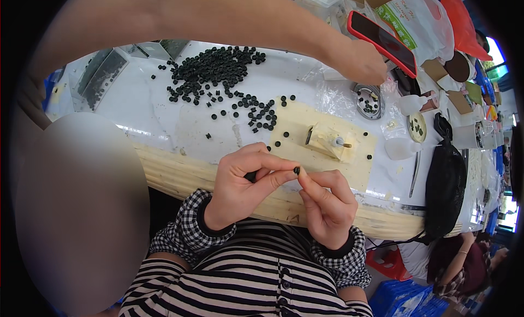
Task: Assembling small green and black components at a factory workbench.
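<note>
Between the thumb and forefinger of my left hand (pixel 240 178) is a small black grooved roller (pixel 296 170). Another black piece (pixel 251 177) shows in the curl of that hand's fingers. A fingertip of my right hand (pixel 329 205) meets the roller from the right, its fingers bent and drawn together; whether it grips anything of its own is hidden. Just beyond my hands, a small block fixture (pixel 330 142) wrapped in yellowish tape, with a metal pin, stands on a cream sheet (pixel 357 172). Several loose rollers lie around it.
A large heap of black rollers (pixel 210 66) lies at the far left of centre. Another person's arm (pixel 245 22) reaches across the far side toward a red-cased phone (pixel 385 42). A tape ring (pixel 368 101), white bottles (pixel 403 149) and a black bag (pixel 445 180) sit rightward.
</note>
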`<state>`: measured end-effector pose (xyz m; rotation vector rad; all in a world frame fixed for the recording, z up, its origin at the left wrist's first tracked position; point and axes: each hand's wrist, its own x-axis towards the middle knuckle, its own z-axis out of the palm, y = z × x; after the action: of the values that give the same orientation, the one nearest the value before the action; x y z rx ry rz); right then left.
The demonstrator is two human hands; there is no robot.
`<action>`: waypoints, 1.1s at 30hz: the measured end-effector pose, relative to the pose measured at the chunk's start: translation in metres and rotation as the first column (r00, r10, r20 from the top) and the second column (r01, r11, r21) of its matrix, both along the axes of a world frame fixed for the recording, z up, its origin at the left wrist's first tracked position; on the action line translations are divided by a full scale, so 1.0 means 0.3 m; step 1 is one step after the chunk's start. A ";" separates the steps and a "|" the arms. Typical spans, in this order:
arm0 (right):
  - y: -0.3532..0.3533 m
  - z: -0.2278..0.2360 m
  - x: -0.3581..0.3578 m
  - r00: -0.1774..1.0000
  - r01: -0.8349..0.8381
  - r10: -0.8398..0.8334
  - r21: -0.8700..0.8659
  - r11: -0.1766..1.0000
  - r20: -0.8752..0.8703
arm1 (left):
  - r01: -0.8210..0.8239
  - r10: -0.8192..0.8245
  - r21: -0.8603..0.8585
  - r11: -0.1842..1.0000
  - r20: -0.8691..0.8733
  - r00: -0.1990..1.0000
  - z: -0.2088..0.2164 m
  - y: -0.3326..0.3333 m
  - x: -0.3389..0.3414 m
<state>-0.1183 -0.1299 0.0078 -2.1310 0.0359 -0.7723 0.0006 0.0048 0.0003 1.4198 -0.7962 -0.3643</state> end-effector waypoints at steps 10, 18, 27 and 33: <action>-0.001 -0.002 -0.011 1.000 0.003 0.001 0.159 0.987 -0.024 | -0.096 0.085 0.045 0.994 0.211 0.974 0.020 -0.002 -0.019; 0.003 -0.005 -0.007 0.999 0.019 -0.015 0.115 0.993 -0.031 | -0.147 0.138 0.010 0.989 0.279 0.950 0.018 -0.001 -0.030; 0.000 -0.012 -0.005 1.000 0.001 -0.001 0.131 0.991 -0.004 | -0.158 0.149 0.021 0.987 0.230 0.962 0.015 -0.003 -0.028; 0.003 -0.011 -0.006 1.000 0.016 -0.015 0.122 0.992 -0.009 | -0.160 0.150 0.026 0.987 0.226 0.962 0.014 -0.005 -0.024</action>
<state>-0.1200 -0.1292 0.0044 -2.0198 0.1014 -0.7521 -0.0067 0.0032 0.0045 1.5719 -0.8555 -0.1019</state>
